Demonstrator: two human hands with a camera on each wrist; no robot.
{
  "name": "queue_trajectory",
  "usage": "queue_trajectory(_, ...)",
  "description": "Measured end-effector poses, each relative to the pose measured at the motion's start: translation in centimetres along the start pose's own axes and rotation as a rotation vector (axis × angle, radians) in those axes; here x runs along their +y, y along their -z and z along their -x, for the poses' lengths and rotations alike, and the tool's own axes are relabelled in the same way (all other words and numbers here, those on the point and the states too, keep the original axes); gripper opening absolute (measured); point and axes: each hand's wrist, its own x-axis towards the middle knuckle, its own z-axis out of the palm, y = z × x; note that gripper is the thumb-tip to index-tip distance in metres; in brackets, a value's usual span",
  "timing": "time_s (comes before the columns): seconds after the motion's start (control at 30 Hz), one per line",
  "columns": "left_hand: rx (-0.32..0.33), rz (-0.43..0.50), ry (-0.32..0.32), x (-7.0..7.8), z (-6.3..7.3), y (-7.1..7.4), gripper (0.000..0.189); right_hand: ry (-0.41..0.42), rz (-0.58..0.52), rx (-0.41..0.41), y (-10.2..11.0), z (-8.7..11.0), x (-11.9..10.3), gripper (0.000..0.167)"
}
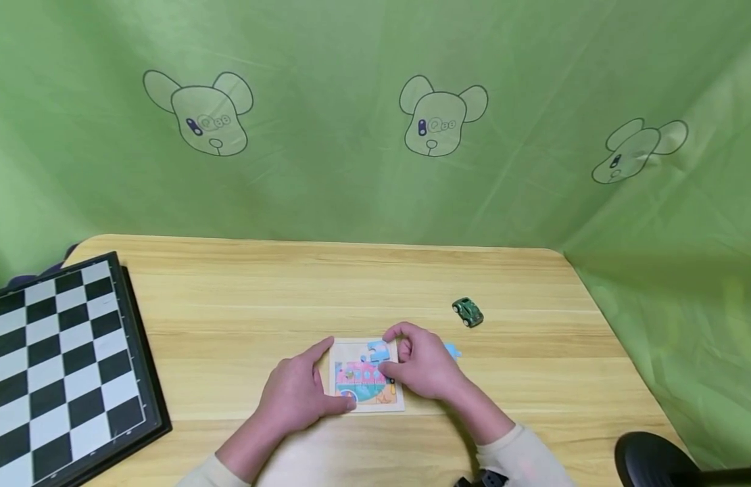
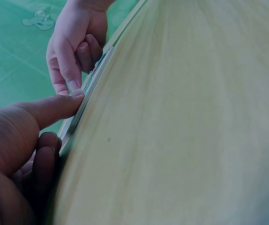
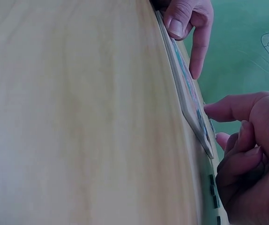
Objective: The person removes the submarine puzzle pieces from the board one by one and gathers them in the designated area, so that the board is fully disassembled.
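Note:
A small jigsaw puzzle (image 1: 361, 383) in a white tray lies on the table, showing a pink and teal picture; its upper left part is bare. My left hand (image 1: 296, 394) grips the tray's left side, forefinger at the upper left corner and thumb over the lower edge. At the upper right, my right hand (image 1: 426, 363) has its thumb and forefinger above and below a light blue puzzle piece (image 1: 378, 350), its other fingers curled in. In the right wrist view, the right thumb and forefinger (image 3: 228, 108) are right at the tray's edge.
Another blue puzzle piece (image 1: 453, 350) lies just beyond my right hand. A green toy car (image 1: 468, 312) stands farther back. A black-and-white chessboard (image 1: 71, 365) covers the table's left side. A black round object (image 1: 651, 460) is at the lower right. Green curtain (image 1: 326, 169) surrounds the table.

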Motion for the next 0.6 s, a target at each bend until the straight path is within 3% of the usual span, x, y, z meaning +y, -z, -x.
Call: queue_trajectory(0.6, 0.013, -0.004, 0.005, 0.1, 0.0, -0.1, 0.105, -0.001, -0.120, 0.065, 2.7, 2.1, 2.0, 0.038)
